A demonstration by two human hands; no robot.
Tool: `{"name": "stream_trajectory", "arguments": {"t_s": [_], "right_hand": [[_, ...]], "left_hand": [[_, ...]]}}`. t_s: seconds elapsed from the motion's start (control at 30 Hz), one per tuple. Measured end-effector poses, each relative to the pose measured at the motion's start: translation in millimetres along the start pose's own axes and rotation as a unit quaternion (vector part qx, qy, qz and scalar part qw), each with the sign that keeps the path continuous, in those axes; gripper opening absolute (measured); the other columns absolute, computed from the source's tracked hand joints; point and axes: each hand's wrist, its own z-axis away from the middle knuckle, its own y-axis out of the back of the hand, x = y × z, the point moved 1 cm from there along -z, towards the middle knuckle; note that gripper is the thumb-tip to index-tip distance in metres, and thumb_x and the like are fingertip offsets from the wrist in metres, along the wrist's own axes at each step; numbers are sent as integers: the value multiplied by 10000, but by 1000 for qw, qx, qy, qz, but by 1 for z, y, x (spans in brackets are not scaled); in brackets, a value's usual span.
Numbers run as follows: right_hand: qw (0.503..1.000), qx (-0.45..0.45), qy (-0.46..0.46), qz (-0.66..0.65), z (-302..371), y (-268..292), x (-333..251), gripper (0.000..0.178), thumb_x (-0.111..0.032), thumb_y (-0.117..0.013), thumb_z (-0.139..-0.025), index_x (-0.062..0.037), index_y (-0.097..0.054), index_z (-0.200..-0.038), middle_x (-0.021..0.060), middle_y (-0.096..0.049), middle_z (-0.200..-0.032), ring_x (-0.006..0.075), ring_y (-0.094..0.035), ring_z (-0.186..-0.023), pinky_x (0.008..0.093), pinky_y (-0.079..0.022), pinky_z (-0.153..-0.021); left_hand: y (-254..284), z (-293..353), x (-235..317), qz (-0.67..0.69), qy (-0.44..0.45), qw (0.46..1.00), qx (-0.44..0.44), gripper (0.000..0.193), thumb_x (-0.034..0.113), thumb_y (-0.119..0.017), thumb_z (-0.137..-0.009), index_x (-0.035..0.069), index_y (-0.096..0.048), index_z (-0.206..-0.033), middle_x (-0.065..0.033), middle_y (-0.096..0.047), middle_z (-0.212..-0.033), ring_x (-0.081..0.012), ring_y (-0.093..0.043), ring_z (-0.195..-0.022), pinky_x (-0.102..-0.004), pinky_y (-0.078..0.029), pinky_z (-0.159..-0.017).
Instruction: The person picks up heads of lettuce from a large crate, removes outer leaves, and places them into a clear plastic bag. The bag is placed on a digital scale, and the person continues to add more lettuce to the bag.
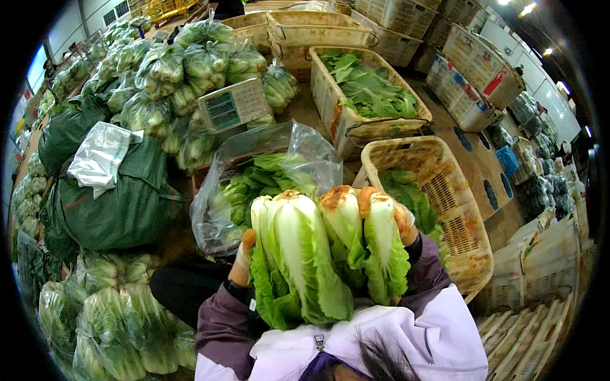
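Against my chest I hold several long green Chinese cabbages [305, 254], their cut root ends turned up and away from me. My left hand [244, 254] is closed on the left side of the bunch, its fingers partly hidden by leaves. On the right side, my right hand [399, 219] grips the bunch, with a finger over the top between two heads. Just beyond them a clear plastic bag [219, 171] stands wide-mouthed with loose green leafy heads [264, 178] inside. To the right is a yellowish plastic crate [460, 216] holding more greens [406, 190].
A scale display [234, 105] stands behind the bag, before a heap of bagged cabbages [203, 63]. Dark green sacks [114, 206] with a folded plastic bag [105, 155] lie left. Another crate of leaves [375, 89] is farther right; more bagged cabbages [121, 324] sit near left.
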Motion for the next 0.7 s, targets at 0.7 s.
{"name": "stream_trajectory", "arguments": {"t_s": [0.7], "right_hand": [[974, 130, 75, -169, 69, 21, 74, 450, -186, -735, -711, -95, -445, -1044, 33, -529, -954, 121, -530, -841, 228, -443, -679]], "left_hand": [[-30, -36, 38, -167, 247, 954, 21, 876, 528, -709, -631, 25, -404, -1281, -155, -521, -1207, -289, -549, -1046, -422, -448, -911]]}}
